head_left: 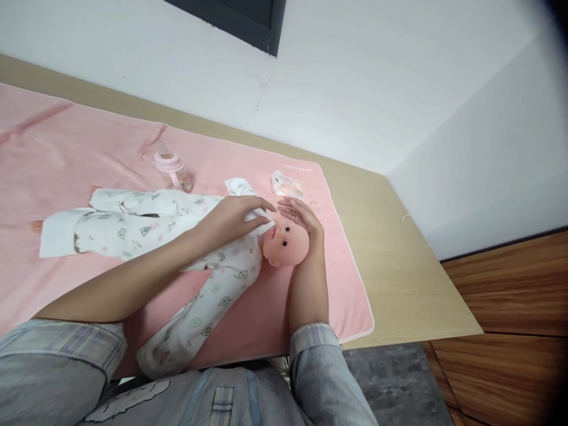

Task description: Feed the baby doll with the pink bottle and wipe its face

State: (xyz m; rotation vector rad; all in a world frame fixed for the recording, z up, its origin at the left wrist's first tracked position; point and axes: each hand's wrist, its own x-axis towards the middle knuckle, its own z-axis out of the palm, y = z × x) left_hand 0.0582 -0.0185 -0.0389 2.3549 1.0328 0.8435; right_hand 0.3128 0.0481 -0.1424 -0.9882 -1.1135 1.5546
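A baby doll (284, 241) in a white printed sleepsuit (213, 278) lies on its back on a pink blanket (66, 160), head to the right. My left hand (235, 218) rests on the doll's chest near the collar, fingers curled and pressing the fabric. My right hand (302, 216) cups the far side of the doll's bare head, fingers stretched out flat.
A pink baby bottle (172, 168) lies on the blanket behind the doll. A small plastic packet (287, 185) sits near the blanket's far right corner. The blanket covers a light wooden table (399, 266) set against a white wall; wooden floor lies to the right.
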